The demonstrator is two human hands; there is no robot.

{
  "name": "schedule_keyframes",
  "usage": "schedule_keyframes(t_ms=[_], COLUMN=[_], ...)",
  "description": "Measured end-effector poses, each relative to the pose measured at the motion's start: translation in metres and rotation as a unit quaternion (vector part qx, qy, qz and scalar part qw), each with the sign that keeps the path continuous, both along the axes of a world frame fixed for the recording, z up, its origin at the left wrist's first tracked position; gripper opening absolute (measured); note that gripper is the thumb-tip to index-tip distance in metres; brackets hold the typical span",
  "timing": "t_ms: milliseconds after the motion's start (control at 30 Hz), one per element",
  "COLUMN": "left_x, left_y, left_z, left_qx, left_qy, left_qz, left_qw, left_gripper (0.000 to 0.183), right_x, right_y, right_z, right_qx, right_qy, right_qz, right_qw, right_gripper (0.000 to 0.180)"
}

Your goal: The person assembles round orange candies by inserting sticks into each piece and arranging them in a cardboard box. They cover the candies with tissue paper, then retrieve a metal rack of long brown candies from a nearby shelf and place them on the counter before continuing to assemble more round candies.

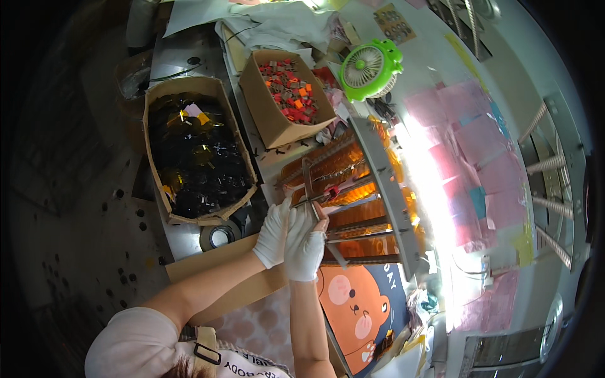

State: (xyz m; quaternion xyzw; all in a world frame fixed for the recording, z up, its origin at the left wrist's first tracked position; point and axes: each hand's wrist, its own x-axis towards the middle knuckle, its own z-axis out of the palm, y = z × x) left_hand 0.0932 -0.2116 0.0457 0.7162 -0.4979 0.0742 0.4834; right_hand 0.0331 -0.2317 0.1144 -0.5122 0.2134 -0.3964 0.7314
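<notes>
My left hand (pixel 272 236) and my right hand (pixel 302 248), both in white gloves, are close together at the near left side of a metal rack (pixel 384 189). Bare fingertips show on my right hand, bent around a thin metal piece (pixel 314 211) beside a bent metal bar (pixel 307 177). My left hand's fingers reach the same spot; their grip is partly hidden. Translucent orange sheets or lenses (pixel 350 217) fill the rack between its ridged rods. A small red clip (pixel 332 193) is on the rack just beyond my fingers.
A cardboard box of dark glossy pieces (pixel 151 137) lies left; another box (pixel 257 106) holds red, orange and brown clips. Beyond the rack stands a green fan (pixel 366 71). Nearer me are a tape roll (pixel 220 237), a cardboard edge (pixel 227 264) and a bear-printed panel (pixel 354 312).
</notes>
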Motion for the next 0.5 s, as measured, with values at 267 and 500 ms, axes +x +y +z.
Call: schedule_keyframes(t_ms=[267,500], left_x=[-0.008,-0.043], left_y=[-0.017,-0.100], left_z=[-0.007,0.123], left_qx=[-0.069,-0.224], left_qy=[0.033,-0.129], left_qz=[-0.022,-0.166], left_qw=[0.997,0.952], left_gripper=[0.084,0.084], right_x=[-0.002,-0.117], right_y=[0.008,0.011], right_z=[0.021,0.059], right_qx=[0.053,0.076], right_qy=[-0.199,-0.167], right_qz=[0.053,-0.019], right_qw=[0.977,0.983], right_gripper=[0.061,0.073])
